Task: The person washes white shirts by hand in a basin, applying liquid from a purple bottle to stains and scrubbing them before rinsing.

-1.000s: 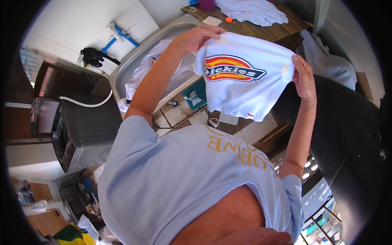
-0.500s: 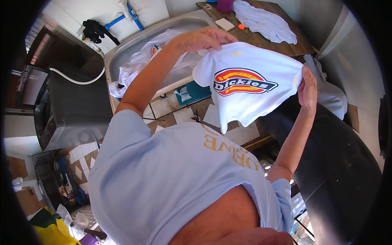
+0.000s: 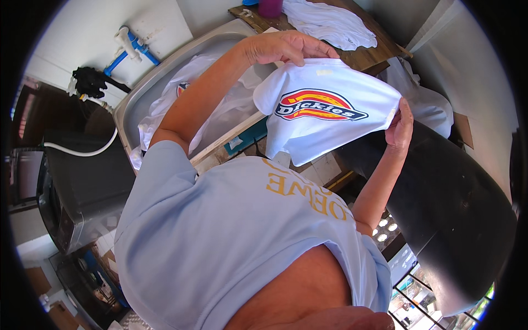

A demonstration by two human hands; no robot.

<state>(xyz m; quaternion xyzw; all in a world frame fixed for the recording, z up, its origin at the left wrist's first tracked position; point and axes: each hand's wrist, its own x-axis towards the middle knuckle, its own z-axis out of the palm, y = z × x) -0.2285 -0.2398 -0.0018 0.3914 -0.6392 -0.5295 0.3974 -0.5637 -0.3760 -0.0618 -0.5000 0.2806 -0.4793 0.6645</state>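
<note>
A white T-shirt [image 3: 302, 140] with a red, yellow and black print across it hangs stretched between my two hands. My left hand [image 3: 289, 47] pinches its upper edge near a small pale patch. At the right edge of the cloth, my right hand [image 3: 400, 127] grips it between thumb and fingers. The shirt's lower part hangs free in front of my body. Behind my left forearm, wet-looking white clothes [image 3: 165, 107] lie in a metal sink [image 3: 125, 104]; the arm hides some of them.
Beyond the shirt, a wooden table [image 3: 379, 52] bears a white cloth [image 3: 335, 25] and a purple container [image 3: 269, 7]. A large black rounded object [image 3: 451, 203] stands at the right, near a whitish bundle [image 3: 426, 104]. At the left are a black appliance [image 3: 88, 187], a white hose [image 3: 82, 152] and blue pipes [image 3: 118, 63].
My view has turned, so the sink and table sit farther left. Both hands keep hold of the T-shirt, which has shifted slightly left and up in the picture.
</note>
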